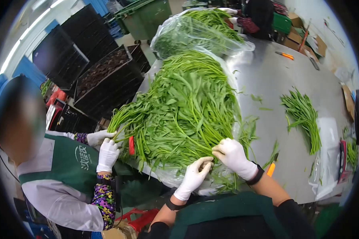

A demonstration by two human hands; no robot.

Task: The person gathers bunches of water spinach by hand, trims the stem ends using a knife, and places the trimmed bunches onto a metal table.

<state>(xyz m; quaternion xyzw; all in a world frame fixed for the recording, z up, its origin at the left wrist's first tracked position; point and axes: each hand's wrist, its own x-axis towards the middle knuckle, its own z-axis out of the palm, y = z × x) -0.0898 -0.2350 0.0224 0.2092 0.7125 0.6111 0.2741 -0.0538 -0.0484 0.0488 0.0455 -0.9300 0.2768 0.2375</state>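
While gripping at the near edge of the heap: right hand (233, 157) closed on green stems, left hand (195, 175) just beside it, fingers curled on the same stems. Pile of leafy greens (183, 107) directly ahead of both hands, on plastic sheet over steel table (267, 75). Stem axes fanning away and leftward. Right hand nearer. Co-worker's gloved hands (103, 145) at the left edge.

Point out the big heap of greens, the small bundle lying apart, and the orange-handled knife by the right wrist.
big heap of greens (183, 107), head view, middle of the leaves
small bundle (305, 119), head view, mid-stems
orange-handled knife (271, 169), head view, the handle
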